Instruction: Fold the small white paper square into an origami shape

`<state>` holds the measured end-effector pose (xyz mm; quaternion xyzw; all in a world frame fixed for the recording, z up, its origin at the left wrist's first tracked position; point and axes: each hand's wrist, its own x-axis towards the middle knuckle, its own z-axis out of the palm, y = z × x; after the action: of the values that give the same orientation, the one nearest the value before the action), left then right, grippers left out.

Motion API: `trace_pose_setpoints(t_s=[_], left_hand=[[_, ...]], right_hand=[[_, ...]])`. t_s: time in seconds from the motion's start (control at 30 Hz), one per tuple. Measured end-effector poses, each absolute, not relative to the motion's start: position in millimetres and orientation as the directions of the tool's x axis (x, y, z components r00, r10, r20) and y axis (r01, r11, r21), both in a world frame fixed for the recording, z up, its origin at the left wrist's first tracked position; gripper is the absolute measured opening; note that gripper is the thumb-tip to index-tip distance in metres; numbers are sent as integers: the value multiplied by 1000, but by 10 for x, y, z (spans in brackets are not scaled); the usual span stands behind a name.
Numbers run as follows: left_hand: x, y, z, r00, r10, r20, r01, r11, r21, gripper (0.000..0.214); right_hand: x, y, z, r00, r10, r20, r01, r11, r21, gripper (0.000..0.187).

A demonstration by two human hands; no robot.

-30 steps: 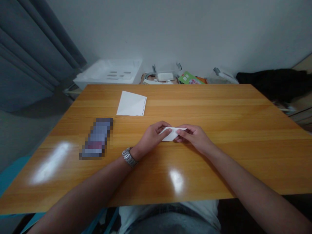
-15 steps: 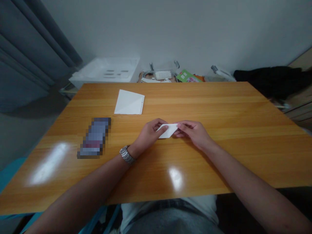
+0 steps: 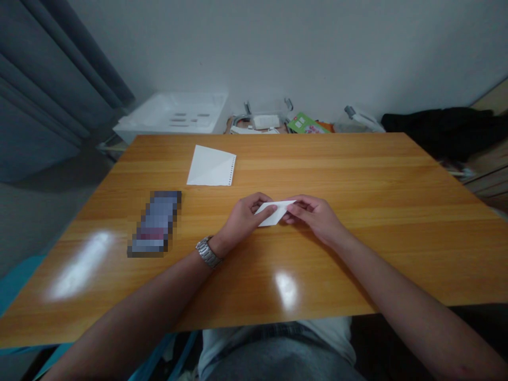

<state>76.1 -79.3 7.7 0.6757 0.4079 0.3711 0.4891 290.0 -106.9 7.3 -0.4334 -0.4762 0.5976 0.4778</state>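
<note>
- Hands, two, bare: left hand (image 3: pixel 246 218) and right hand (image 3: pixel 317 216), close together over the middle of the surface (image 3: pixel 381 211).
- Left hand: partly closed, thumb laid across the top of the folded paper (image 3: pixel 273 218), fingers curled behind; holding it at its left side.
- Right hand: partly closed, thumb and fingers pinching the same piece at its right end; lower fingers partly hidden.
- Folded paper: one, small, white, four-sided with slanted ends; held between both hands, near the middle of the surface.
- Wristwatch (image 3: pixel 208 253): metal link band, on the left wrist.
- White sheet (image 3: pixel 211 166): one, perforated along its right edge, faint diagonal crease; lying flat, beyond and left of the hands.
- Phone-like object (image 3: pixel 155 223): dark-edged, details pixelated; lying left of the hands, nearer than the sheet.
- White tray (image 3: pixel 135 127): beyond the far edge, at left.
- Green booklet (image 3: pixel 305 123): beyond the far edge, near the middle.
</note>
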Motion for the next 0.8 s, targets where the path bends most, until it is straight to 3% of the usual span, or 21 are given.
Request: trace_pose_setpoints(t_s=[0.27, 0.47, 0.8], left_hand=[[760, -810, 100, 430, 897, 102, 177, -194, 965, 34], [762, -831, 142, 476, 871, 123, 238, -262, 935, 26], [777, -835, 152, 473, 868, 149, 265, -302, 916, 31]], right_hand=[[2881, -1089, 123, -104, 994, -47, -119, -59, -991, 37], [2872, -1091, 97, -123, 991, -57, -97, -69, -993, 32], [2865, -1105, 124, -140, 989, -56, -97, -70, -993, 33]])
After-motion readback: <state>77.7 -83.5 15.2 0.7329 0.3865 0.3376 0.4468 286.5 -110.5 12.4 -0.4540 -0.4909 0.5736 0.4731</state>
